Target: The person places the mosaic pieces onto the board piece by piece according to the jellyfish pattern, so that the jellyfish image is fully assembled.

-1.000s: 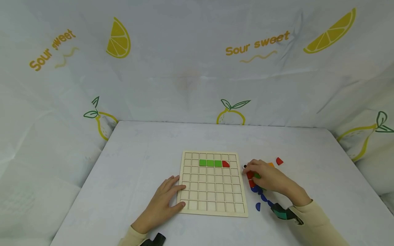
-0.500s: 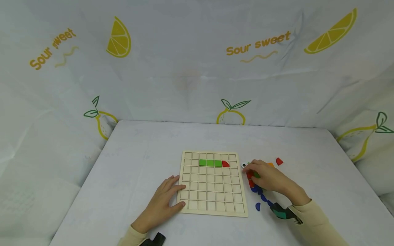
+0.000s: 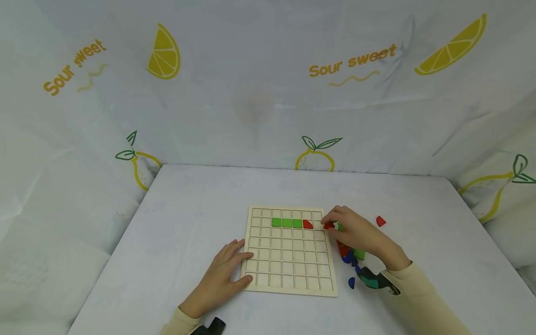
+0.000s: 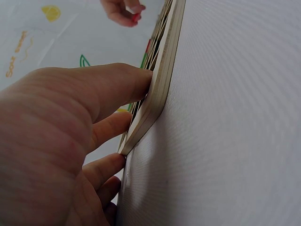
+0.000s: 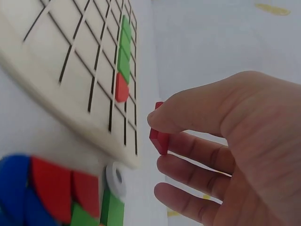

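My right hand (image 3: 356, 232) pinches a small red block (image 5: 160, 134) between thumb and fingers, above the table beside the board's upper right edge. The block (image 3: 329, 225) is partly covered by the fingers in the head view. With fingers extended, my left hand (image 3: 219, 274) rests at the left edge of the pale wooden grid board (image 3: 293, 292). Its thumb (image 4: 127, 82) lies on the rim in the left wrist view. In the board's second row sit green squares (image 3: 286, 223) and, at their right end, a red rounded piece (image 3: 307, 224).
Beside the board's right edge lie loose pieces: red ones (image 5: 51, 188), blue ones (image 5: 14, 183), a green block (image 3: 359, 254) and a white eye disc (image 5: 115, 180). Farther out are a red wedge (image 3: 380, 221) and a blue half-disc (image 3: 351, 283). A white cloth backdrop (image 3: 251, 93) stands behind.
My right hand has risen from the loose pieces and shifted left toward the board, now carrying a red block. The left hand and the board have stayed put.
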Available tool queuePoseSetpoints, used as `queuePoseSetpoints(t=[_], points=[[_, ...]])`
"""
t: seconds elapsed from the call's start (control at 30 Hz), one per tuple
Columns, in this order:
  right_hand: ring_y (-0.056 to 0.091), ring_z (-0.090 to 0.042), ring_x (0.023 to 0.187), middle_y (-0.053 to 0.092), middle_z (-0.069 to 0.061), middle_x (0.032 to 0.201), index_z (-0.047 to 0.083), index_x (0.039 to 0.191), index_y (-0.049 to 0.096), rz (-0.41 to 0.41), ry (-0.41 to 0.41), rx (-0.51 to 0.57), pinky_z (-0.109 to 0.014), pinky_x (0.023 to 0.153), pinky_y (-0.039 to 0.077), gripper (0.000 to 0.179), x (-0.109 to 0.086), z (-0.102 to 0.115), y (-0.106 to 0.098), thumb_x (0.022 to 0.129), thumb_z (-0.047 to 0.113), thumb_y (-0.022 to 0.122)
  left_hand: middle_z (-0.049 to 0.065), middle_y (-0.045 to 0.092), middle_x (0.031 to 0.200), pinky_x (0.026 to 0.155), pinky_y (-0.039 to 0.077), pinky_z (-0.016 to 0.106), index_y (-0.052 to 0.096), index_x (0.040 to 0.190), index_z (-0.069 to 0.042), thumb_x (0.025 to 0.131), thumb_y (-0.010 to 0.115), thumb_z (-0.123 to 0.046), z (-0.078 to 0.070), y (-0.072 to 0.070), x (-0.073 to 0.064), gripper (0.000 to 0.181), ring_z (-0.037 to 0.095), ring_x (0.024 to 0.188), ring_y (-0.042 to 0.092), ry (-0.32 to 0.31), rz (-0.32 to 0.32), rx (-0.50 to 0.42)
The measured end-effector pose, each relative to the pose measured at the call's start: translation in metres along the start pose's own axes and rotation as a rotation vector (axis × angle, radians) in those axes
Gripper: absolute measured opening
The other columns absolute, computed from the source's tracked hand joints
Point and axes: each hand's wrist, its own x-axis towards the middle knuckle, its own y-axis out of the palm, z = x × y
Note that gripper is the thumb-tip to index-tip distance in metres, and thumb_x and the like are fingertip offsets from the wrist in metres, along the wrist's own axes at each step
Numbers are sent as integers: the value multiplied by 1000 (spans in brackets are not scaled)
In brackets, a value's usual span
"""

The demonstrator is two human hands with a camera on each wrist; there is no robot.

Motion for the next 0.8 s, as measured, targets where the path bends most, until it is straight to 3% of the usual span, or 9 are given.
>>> queuePoseSetpoints(t=[0.37,0.8], points=[[59,-19,106,66,0,112,10,113,72,14,-65,77,-40,92,56,18,37,24,9,95,10,68,9,38,162,123,22,63,62,134,-15,90,75,-26,-1,-1,0,47,37,155,25,-9,3,-14],[60,-22,103,67,-1,109,9,111,74,58,-192,68,-37,88,54,18,81,54,22,95,8,67,8,38,163,123,23,61,61,135,-18,90,75,-27,4,0,0,48,35,155,26,12,1,10]])
